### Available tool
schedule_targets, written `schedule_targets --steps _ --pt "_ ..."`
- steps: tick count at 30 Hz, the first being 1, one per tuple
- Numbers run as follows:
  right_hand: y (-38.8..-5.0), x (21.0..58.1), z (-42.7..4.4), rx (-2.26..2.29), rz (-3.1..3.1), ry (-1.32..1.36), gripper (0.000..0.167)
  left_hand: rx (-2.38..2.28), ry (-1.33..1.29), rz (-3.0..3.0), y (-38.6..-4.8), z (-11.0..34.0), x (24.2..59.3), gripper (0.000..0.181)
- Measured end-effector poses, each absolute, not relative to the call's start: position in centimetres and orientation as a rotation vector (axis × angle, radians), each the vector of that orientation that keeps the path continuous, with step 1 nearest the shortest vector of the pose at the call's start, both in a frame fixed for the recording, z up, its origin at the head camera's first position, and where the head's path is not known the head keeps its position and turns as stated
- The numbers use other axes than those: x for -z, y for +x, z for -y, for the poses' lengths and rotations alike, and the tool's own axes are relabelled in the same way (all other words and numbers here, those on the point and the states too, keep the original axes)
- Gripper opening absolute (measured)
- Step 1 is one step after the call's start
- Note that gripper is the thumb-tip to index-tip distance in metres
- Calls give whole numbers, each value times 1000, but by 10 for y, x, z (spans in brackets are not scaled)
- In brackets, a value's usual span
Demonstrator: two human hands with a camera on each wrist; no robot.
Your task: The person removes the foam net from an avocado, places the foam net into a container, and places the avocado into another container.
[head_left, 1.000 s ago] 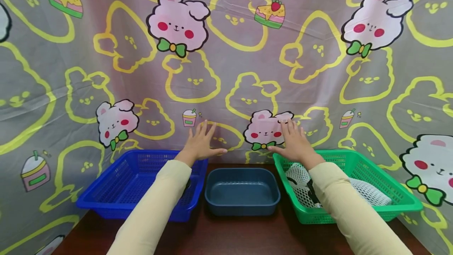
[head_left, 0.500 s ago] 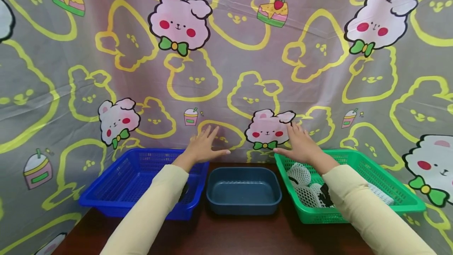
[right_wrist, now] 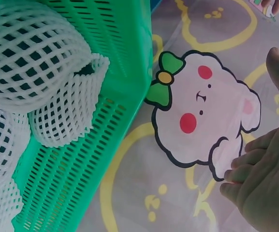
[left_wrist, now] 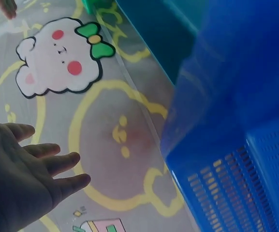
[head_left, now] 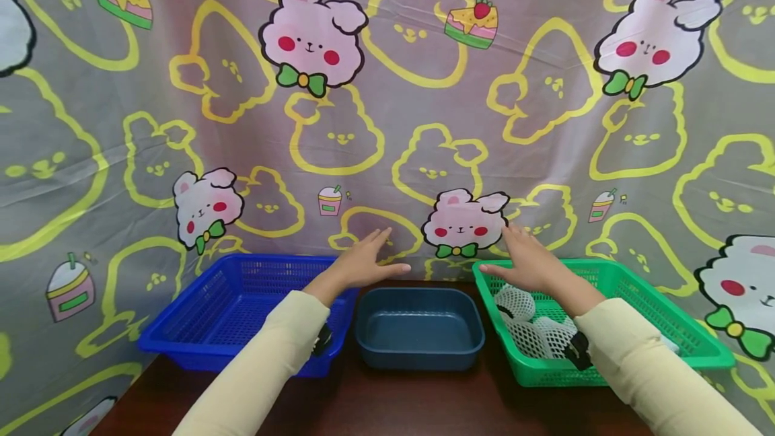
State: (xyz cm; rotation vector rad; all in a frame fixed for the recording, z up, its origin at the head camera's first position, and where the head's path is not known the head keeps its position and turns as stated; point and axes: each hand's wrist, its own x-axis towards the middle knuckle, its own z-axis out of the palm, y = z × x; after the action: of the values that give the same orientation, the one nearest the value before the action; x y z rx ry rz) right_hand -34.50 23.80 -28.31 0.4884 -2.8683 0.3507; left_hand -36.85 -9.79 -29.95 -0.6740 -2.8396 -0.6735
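Left hand (head_left: 358, 262) and right hand (head_left: 535, 264) slightly lower than half a second ago.
Both hold nothing, fingers extended, apart from the blue plastic basket (head_left: 181, 315) and green plastic basket (head_left: 643, 305). White foam mesh sleeves (right_wrist: 37, 53) lie inside the green one; contents and weight unclear. Sleeves probably light, springy, easily squashed; best cupped around the rounded body.

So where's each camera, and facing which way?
Head: worn there, facing forward and down at tub; shows left hand, right hand, sleeves.
Left wrist: worn there, facing blue basket, patterned cloth; shows left hand, right fingers.
Right wrist: worn there, facing green basket, netting, cloth; shows right hand, left fingers.
Both wrist views share a bunny print.
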Motion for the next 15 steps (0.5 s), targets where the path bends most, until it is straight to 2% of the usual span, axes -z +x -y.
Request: schedule_targets --steps 15 --pt "-329 294 -250 -448 2871 559 100 1134 -756 2780 -352 67 310 85"
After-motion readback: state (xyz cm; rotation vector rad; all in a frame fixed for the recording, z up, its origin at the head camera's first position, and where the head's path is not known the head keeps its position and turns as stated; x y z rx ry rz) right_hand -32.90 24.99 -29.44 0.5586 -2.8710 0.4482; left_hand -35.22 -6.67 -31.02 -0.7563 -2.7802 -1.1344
